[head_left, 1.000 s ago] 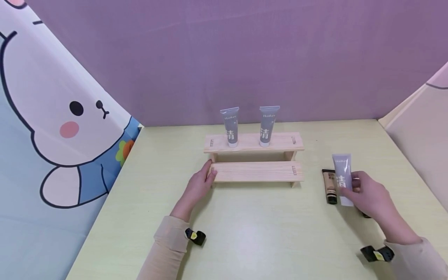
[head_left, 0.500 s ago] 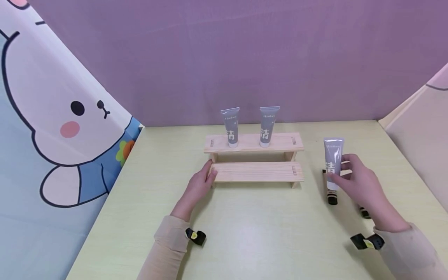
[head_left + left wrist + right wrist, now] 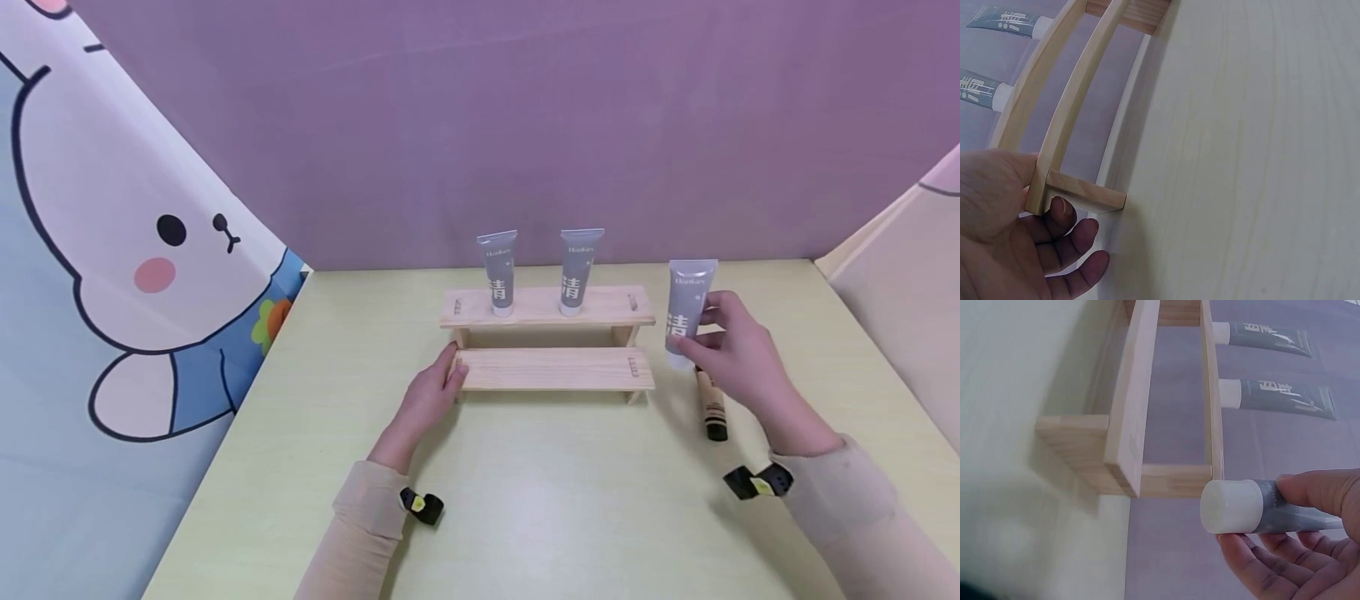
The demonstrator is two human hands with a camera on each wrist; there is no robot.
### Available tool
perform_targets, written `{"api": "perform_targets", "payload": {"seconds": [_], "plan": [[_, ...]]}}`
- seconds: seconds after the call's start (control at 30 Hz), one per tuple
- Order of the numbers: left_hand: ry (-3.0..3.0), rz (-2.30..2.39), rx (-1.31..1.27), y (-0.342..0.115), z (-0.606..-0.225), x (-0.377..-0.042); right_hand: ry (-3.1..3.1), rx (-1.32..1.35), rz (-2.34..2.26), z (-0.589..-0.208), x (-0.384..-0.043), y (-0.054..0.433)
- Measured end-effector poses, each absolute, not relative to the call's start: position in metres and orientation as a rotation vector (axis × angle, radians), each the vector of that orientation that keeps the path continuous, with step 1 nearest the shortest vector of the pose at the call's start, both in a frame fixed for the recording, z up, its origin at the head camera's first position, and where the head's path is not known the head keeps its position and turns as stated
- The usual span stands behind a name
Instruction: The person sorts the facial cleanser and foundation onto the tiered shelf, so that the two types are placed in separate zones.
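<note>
A two-step wooden shelf (image 3: 555, 369) stands on the table, with two grey squeeze tubes (image 3: 500, 273) upright on their white caps on its upper step. My left hand (image 3: 429, 393) grips the left end of the lower step. In the left wrist view its thumb lies over the board (image 3: 1079, 94) and the fingers curl beneath. To the right of the shelf, my right hand (image 3: 738, 354) pinches a third grey squeeze tube (image 3: 688, 304) between thumb and fingers, cap down and raised. The right wrist view shows its white cap (image 3: 1230, 506) beside the upper step's end.
Below my right hand lies a tan tube with a black cap (image 3: 712, 408), partly hidden by that hand. A purple cloth backdrop (image 3: 555, 125) rises behind the table (image 3: 525, 500). A cartoon-printed cloth (image 3: 150, 233) hangs at the left.
My right hand has lifted the grey squeeze tube away from the tan one and carried it left and toward the shelf's upper step. The left hand has stayed on the shelf.
</note>
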State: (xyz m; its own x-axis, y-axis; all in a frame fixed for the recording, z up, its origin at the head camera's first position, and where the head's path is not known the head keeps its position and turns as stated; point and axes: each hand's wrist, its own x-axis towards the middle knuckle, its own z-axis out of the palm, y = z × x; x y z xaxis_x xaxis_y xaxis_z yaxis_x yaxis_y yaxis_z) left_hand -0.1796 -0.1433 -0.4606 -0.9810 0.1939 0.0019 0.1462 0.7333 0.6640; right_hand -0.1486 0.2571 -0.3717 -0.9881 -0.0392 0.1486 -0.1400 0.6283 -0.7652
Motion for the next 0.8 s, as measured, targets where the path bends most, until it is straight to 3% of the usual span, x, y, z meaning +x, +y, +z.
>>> {"api": "perform_targets", "payload": {"seconds": [0.8], "plan": [[2.873,1.092,0.307,-0.144,-0.463,-0.179,-2.541,0.298,1.480,-0.361,-0.194,0.206]]}}
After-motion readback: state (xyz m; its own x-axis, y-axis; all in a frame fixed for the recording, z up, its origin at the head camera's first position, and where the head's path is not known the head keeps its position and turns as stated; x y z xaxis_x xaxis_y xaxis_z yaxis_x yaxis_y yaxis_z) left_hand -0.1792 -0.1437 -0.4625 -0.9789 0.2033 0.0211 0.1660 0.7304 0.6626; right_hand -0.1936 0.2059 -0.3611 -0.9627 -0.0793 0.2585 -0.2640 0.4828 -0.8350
